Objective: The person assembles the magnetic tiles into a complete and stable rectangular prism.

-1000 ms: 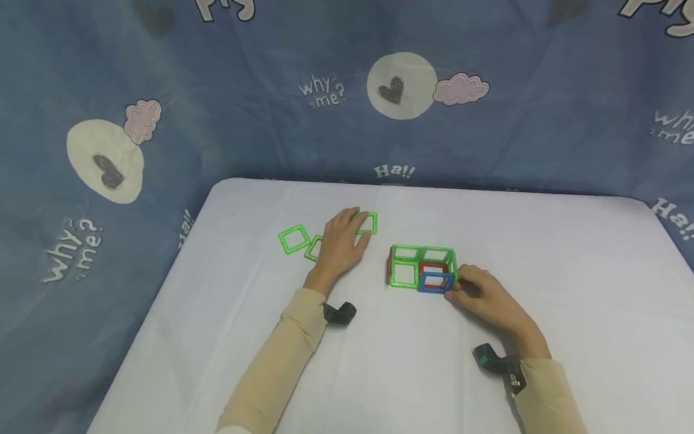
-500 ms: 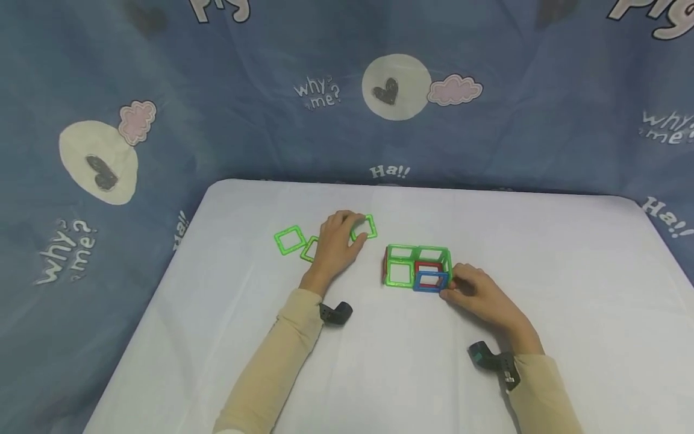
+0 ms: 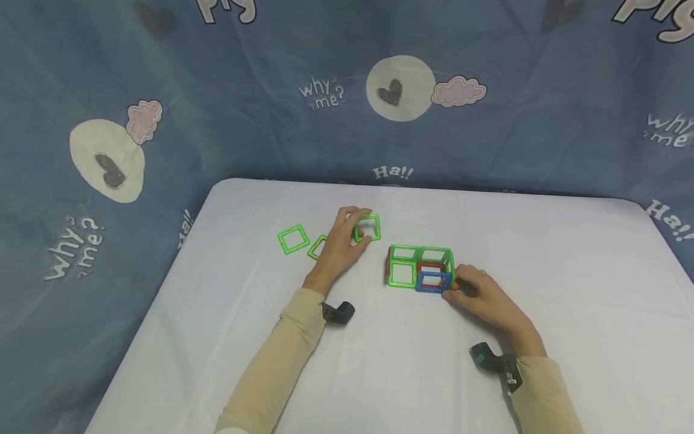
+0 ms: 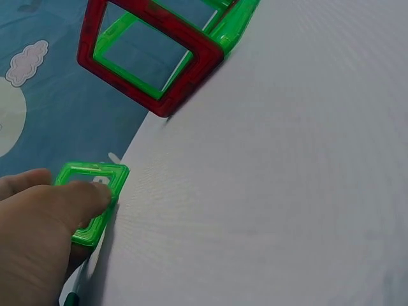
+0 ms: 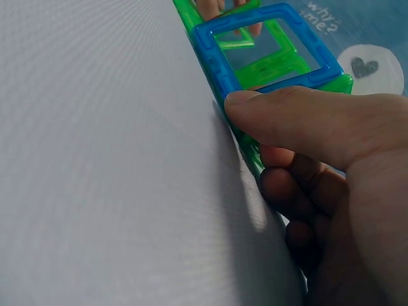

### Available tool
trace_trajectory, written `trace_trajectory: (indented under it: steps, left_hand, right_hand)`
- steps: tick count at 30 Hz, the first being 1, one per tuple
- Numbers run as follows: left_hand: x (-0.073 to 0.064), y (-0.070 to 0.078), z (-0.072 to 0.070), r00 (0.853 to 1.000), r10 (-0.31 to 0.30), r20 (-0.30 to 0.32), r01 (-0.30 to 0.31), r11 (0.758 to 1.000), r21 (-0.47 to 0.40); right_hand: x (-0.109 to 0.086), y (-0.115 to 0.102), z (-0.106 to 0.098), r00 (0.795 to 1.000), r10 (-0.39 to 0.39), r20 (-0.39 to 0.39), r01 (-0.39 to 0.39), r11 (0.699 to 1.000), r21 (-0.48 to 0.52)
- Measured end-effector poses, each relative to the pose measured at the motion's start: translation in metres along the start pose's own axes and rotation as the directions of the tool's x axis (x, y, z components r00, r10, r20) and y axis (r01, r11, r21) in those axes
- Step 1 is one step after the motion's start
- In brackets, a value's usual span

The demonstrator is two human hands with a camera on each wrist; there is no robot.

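My left hand (image 3: 340, 244) pinches a green square magnetic tile (image 4: 95, 167) between thumb and fingers, and the tile stands tilted up at the back of the table. Right of it is a block of joined magnetic tiles (image 3: 402, 286), mostly green, with a red tile (image 4: 197, 71) on its left end and another red one showing inside. A blue magnetic tile (image 5: 242, 20) leans out at the block's front right. My right hand (image 3: 490, 301) grips the blue tile's near corner, thumb on its edge and other fingers curled beneath, against the block's right end.
Two loose green tiles lie left of my left hand: one square tile (image 3: 297, 249) in full view, the other tile (image 3: 312, 248) partly behind the hand. A blue printed cloth (image 3: 260, 132) hangs behind the white table (image 3: 379, 374).
The green tile at my left hand has come up from lying flat to a tilted stand, pinched by the fingers. My right hand and the block have stayed in place.
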State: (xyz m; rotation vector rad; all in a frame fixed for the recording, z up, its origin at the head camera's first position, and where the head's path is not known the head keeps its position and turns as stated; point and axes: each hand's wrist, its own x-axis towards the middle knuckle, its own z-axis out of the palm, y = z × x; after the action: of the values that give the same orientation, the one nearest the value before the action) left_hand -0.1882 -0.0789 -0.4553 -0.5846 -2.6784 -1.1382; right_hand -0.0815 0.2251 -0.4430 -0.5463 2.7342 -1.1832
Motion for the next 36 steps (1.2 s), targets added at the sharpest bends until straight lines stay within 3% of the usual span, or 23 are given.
trace_trajectory:
  steps: [11,19,22,24,30,33,36]
  left_hand:
    - [-0.001,0.004,-0.002,0.997,0.083,0.001,-0.083,0.997,0.011]
    - [0.0,0.006,-0.002,0.98,0.173,-0.1,-0.179,0.983,-0.05]
    - [-0.001,0.007,-0.001,0.974,0.167,-0.152,-0.187,0.974,-0.125]
    - [-0.002,0.006,0.0,0.97,0.152,-0.19,-0.188,0.964,-0.19]
    - [-0.01,0.032,-0.014,0.959,0.098,-0.265,-0.187,0.923,-0.337]
    - [-0.013,0.039,-0.017,0.965,0.054,-0.257,-0.162,0.894,-0.418]
    - [-0.014,0.042,-0.016,0.976,0.008,-0.218,-0.124,0.843,-0.524]
  right_hand:
    - [0.0,0.002,0.001,1.0,0.011,-0.001,-0.011,1.0,0.008]
    - [-0.001,0.002,0.002,1.0,0.011,-0.011,-0.011,1.0,0.0]
    - [-0.001,0.002,0.002,1.0,0.006,-0.01,-0.006,1.0,0.001]
    - [0.0,0.002,0.002,1.0,0.009,-0.007,-0.009,1.0,0.003]
    - [0.0,0.001,0.001,1.0,-0.007,-0.012,0.007,1.0,0.0]
    - [0.001,0.003,0.001,1.0,-0.019,-0.018,0.019,1.0,0.004]
    - [0.001,0.003,0.001,1.0,-0.021,-0.02,0.021,1.0,0.004]
